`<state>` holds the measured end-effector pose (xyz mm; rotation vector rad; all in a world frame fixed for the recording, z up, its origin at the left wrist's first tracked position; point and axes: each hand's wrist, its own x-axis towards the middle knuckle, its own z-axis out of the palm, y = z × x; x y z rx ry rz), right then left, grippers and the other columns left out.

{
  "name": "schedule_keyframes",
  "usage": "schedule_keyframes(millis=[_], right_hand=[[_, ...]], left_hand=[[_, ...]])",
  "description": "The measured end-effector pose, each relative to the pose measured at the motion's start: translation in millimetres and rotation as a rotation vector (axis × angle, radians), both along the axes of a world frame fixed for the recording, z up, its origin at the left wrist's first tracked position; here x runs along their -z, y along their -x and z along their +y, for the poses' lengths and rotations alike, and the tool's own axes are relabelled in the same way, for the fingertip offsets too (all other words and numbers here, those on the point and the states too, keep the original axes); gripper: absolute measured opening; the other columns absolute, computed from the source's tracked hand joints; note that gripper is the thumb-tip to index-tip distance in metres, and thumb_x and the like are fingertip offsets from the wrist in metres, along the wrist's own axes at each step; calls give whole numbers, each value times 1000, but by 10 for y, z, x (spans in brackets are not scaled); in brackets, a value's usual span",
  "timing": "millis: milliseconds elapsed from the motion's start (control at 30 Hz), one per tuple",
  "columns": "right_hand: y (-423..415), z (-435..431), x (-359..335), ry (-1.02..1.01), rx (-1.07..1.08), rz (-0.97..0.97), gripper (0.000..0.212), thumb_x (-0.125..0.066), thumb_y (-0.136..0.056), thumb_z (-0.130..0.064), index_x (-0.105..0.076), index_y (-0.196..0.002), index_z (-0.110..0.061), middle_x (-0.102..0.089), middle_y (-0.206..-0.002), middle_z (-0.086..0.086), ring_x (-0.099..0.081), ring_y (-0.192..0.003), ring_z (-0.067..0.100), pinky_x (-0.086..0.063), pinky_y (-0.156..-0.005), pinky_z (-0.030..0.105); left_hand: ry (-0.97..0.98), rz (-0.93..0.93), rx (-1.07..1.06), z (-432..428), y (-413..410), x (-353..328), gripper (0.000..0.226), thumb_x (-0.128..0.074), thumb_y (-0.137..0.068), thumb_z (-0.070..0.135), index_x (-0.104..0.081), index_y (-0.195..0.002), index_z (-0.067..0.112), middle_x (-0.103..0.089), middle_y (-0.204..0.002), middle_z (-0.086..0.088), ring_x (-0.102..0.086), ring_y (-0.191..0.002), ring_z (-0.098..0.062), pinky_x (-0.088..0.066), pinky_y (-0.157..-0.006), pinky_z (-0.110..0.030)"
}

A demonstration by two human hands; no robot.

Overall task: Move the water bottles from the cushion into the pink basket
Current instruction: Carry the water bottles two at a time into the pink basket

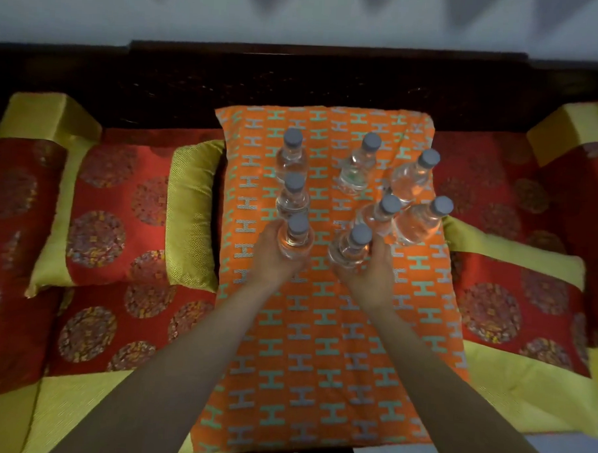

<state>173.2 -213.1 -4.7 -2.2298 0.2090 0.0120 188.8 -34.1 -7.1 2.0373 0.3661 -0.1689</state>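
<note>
The scene is dimly lit; the most light is caught on the orange cushion [324, 330]. Beside the cushion, the frame edges are darkened and curved by wide-angle distortion. Behind it, the wall [299, 21] is blurred.

We look down on a home sitting room: a dark wooden settee [331, 80] against a pale wall [300, 17], its seat dressed in red-and-gold brocade cushions [113, 214] and a yellow bolster [192, 211], an orange patterned cushion [319, 347] laid across the middle.
</note>
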Motion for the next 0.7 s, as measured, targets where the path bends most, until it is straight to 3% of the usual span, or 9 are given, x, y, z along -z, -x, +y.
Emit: schedule_keyframes(millis=[67, 133, 233, 300, 433, 533, 633, 700], right_hand=[[-4, 52, 19, 18, 41, -2, 73, -84, -68, -30, -47, -129, -17, -53, -114, 2, -52, -107, 24, -48, -84, 39], [-7, 101, 33, 25, 90, -4, 69, -83, -69, -30, -48, -128, -15, -54, -114, 4, -51, -106, 24, -47, -86, 40], [8, 147, 31, 18, 123, -14, 66, -82, -72, -30, -49, -127, -15, -54, -113, 4, -53, -105, 24, -45, -83, 34], [20, 145, 23, -8, 137, -11, 65, -81, -72, -33, -50, -127, -18, -56, -115, 1, -55, -105, 21, -45, -81, 32], [62, 61, -32, -49, 114, -9, 64, -80, -68, -40, -52, -122, -22, -60, -113, -1, -60, -101, 19, -52, -83, 45], [113, -17, -114, -148, 81, -22, 57, -82, -63, -42, -53, -112, -38, -61, -112, -3, -62, -99, 16, -55, -82, 44], [158, -87, -232, -187, 45, -67, 59, -86, -64, -30, -50, -105, -53, -62, -112, -1, -62, -99, 15, -56, -81, 36], [172, -136, -324, -211, 25, -81, 60, -86, -65, -26, -51, -107, -51, -64, -109, -5, -63, -96, 9, -55, -79, 27]], left_hand=[[-17, -16, -25, -26, -36, -12, 55, -87, -53, 22, -51, -77, 55, -52, -73, 32, -53, -65, 16, -39, -58, -9], [-19, -16, -43, -28, -73, -8, 46, -86, -57, 22, -51, -72, 47, -53, -69, 27, -53, -62, 12, -41, -57, -14], [-21, 5, -10, 2, -94, -2, 47, -85, -62, 30, -48, -91, 33, -57, -86, 17, -55, -74, -2, -38, -59, -11], [-11, 26, -2, 30, -73, -10, 53, -84, -64, 34, -49, -103, 28, -57, -95, 14, -54, -78, -2, -35, -60, -7], [46, 71, -28, 126, 50, -60, 56, -81, -67, 34, -42, -105, 29, -58, -90, 17, -59, -79, 0, -37, -55, -7], [90, 62, -37, 235, 178, -107, 61, -84, -66, 27, -38, -106, 27, -56, -90, 19, -56, -75, 4, -39, -54, 0], [142, 16, -58, 320, 284, -206, 64, -87, -63, 23, -42, -109, 24, -58, -92, 19, -60, -81, -1, -42, -62, -7], [164, -5, -58, 354, 328, -320, 62, -87, -62, 30, -44, -106, 29, -62, -96, 16, -62, -86, -5, -47, -67, -18]])
